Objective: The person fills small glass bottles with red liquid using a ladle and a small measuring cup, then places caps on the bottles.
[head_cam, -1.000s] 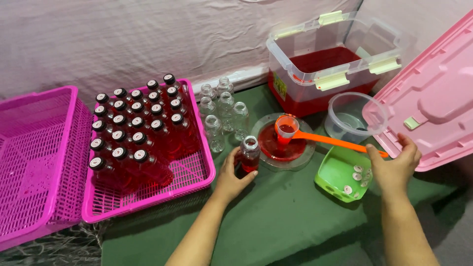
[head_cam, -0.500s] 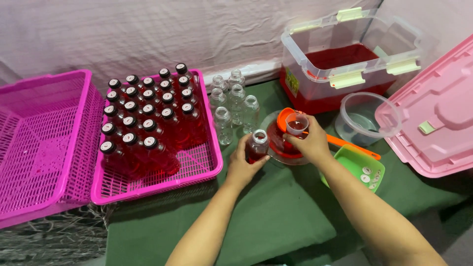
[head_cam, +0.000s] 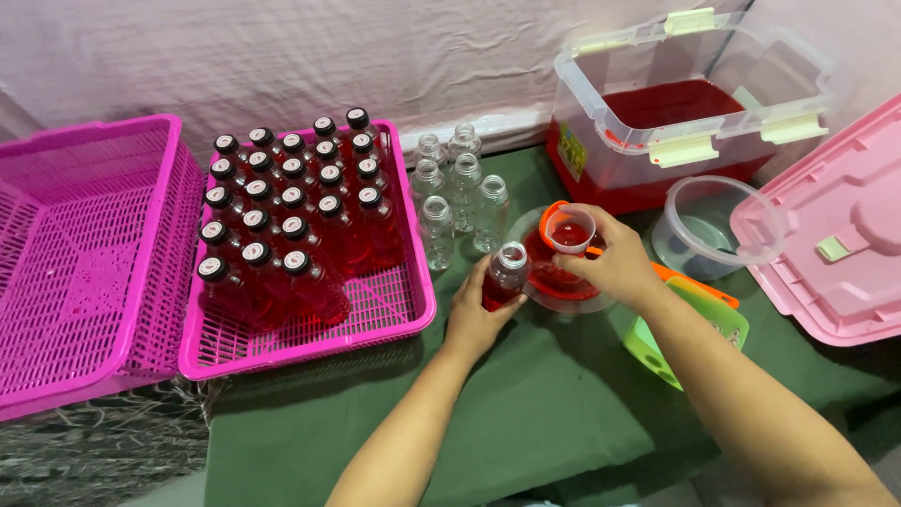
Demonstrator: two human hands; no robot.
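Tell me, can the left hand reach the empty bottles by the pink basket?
Probably yes. The left hand holds an open bottle just in front of the empty bottles, with nothing in between, but it would have to let go first.

Both forearms bare — no sleeves; rings, watch seemingly none.

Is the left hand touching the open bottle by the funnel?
Touching. The head view shows the left hand wrapped around the bottle, fingers on its side.
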